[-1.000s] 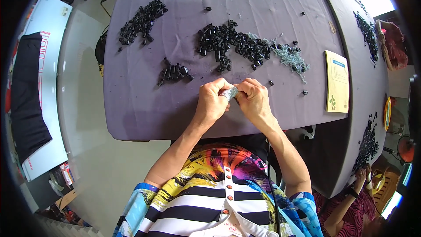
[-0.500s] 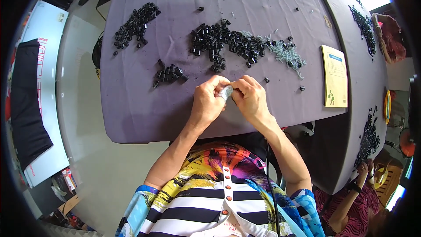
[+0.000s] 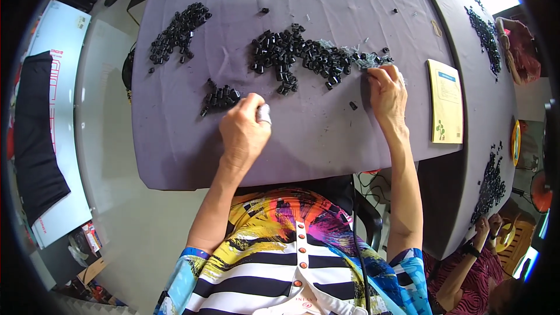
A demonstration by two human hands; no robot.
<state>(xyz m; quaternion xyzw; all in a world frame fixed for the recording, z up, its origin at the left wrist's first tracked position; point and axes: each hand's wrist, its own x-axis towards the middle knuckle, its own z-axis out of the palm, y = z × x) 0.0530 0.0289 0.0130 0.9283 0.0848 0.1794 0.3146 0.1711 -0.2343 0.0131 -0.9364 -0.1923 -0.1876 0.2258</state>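
My left hand (image 3: 244,131) is closed at the near side of a small cluster of black cylindrical pieces (image 3: 220,98). A silvery-grey wrap (image 3: 264,114) shows on its thumb side; whatever the fingertips hold is hidden. My right hand (image 3: 387,98) reaches forward to the right, fingers pinched together at the near edge of a heap of small clear plastic pieces (image 3: 366,58). Its fingers cover part of that heap, and I cannot see what is between them. A larger heap of the black pieces (image 3: 300,52) adjoins the clear ones.
Another black heap (image 3: 181,32) lies at the far left of the grey cloth-covered table (image 3: 303,146). One loose black piece (image 3: 353,105) sits left of my right hand. A yellow booklet (image 3: 446,102) lies at the right. Beyond, a co-worker's hands (image 3: 487,224) are at another black heap (image 3: 489,192).
My hands were together in front of me and have parted. The left went left toward the small black cluster; the right went forward and right to the clear pieces.
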